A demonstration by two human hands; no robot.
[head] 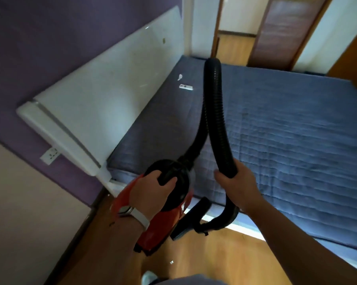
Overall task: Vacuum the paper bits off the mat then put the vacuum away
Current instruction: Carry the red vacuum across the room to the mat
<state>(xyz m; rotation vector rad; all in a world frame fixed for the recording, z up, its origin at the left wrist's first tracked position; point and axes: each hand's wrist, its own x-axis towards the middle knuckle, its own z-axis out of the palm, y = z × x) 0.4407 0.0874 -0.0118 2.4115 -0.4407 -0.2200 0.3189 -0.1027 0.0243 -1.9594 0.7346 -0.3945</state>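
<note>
A red and black vacuum [163,225] hangs over the wooden floor by the near corner of the blue quilted mat [286,140]. My left hand [150,194], with a watch on the wrist, grips the vacuum's black top handle. Its ribbed black hose [213,103] loops up over the mat and comes back down into my right hand [238,186], which holds the hose near its lower end. Below that hand the black nozzle [191,219] points down at the mat's edge. Two white paper bits [185,87] lie on the mat's far left side near the wall panel.
A white panel [103,93] leans along the purple wall on the mat's left. A wall socket [50,156] sits below its near end. One small white scrap [171,262] lies on the wooden floor near my feet. An open doorway [235,38] is beyond the mat.
</note>
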